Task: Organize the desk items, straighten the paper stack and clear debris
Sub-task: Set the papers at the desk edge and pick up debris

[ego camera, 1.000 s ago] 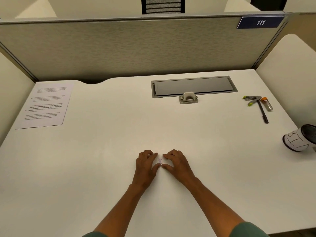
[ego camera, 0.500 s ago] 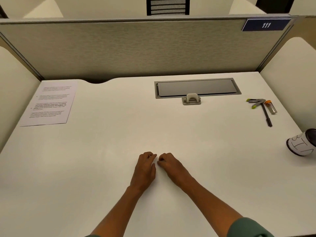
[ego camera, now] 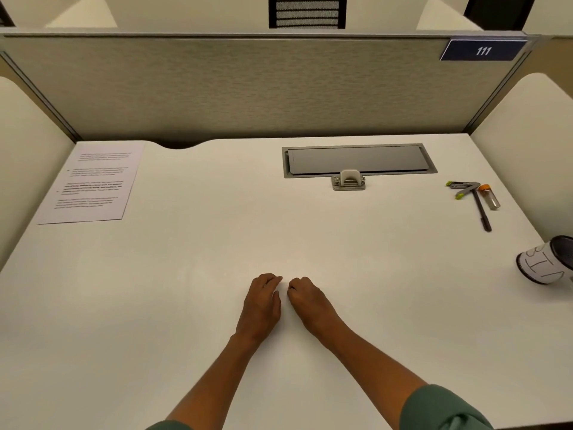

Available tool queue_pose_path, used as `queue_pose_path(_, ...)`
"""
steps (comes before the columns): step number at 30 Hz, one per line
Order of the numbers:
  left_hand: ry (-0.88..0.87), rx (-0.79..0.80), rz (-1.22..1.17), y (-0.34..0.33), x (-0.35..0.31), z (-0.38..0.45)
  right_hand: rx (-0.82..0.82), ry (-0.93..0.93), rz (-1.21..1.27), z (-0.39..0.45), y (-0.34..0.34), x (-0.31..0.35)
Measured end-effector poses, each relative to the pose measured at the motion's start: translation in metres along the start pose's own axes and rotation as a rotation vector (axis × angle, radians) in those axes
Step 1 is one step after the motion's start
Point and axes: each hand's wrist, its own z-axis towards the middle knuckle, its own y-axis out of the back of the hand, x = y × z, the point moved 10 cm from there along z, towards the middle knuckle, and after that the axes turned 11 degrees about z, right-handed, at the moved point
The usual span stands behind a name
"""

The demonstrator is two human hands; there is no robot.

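Observation:
My left hand point(ego camera: 262, 305) and my right hand point(ego camera: 310, 301) rest side by side on the white desk point(ego camera: 192, 290) near its front middle, fingers curled under and knuckles almost touching. No debris shows between them; anything there is hidden under the curled fingertips. A straight paper stack point(ego camera: 93, 181) with printed text lies at the far left corner. At the far right lie a black pen point(ego camera: 482, 212), a small vial with an orange cap point(ego camera: 490, 197) and grey clips with green tips point(ego camera: 462, 188).
A white mug point(ego camera: 545, 262) lies on its side at the right edge. A grey cable hatch point(ego camera: 356, 159) with a small latch is set into the desk at the back. Cubicle panels wall in the back and both sides.
A small pinkish scrap lay between my fingertips one second ago. My right fingers curled in over that spot and the scrap is out of sight now. The view shifted slightly.

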Motion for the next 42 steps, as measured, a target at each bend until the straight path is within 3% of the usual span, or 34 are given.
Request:
queue_pose_path(6,0.066,-0.029,-0.060,0.014,0.008,0.004,-0.063,0.020,-0.085,0.003,-0.003,-0.003)
queue_pose_path(11,0.078,-0.065,-0.036,0.029,0.023,0.001,-0.128,0.005,0.050,0.006,-0.002,-0.017)
queue_pose_path(13,0.087,-0.073,-0.036,0.034,0.030,-0.001,-0.234,-0.129,0.231,0.007,0.010,-0.034)
queue_pose_path(17,0.080,-0.070,-0.066,0.041,0.035,-0.002,-0.434,-0.517,0.820,-0.010,0.021,-0.076)
queue_pose_path(20,0.059,-0.061,-0.091,0.043,0.034,0.000,-0.478,-0.627,1.346,-0.017,0.009,-0.084)
queue_pose_path(24,0.011,-0.068,-0.112,0.043,0.027,0.005,-0.529,-0.611,1.873,-0.021,0.015,-0.066)
queue_pose_path(28,-0.075,-0.052,-0.085,0.034,0.012,0.012,-0.558,-0.560,2.109,-0.029,0.026,-0.058)
queue_pose_path(35,-0.275,0.119,0.286,-0.010,-0.046,0.035,-0.685,-0.437,2.232,-0.054,0.060,-0.072)
queue_pose_path(42,-0.253,0.244,0.462,-0.049,-0.070,0.046,-0.835,-0.331,2.297,-0.088,0.120,-0.123)
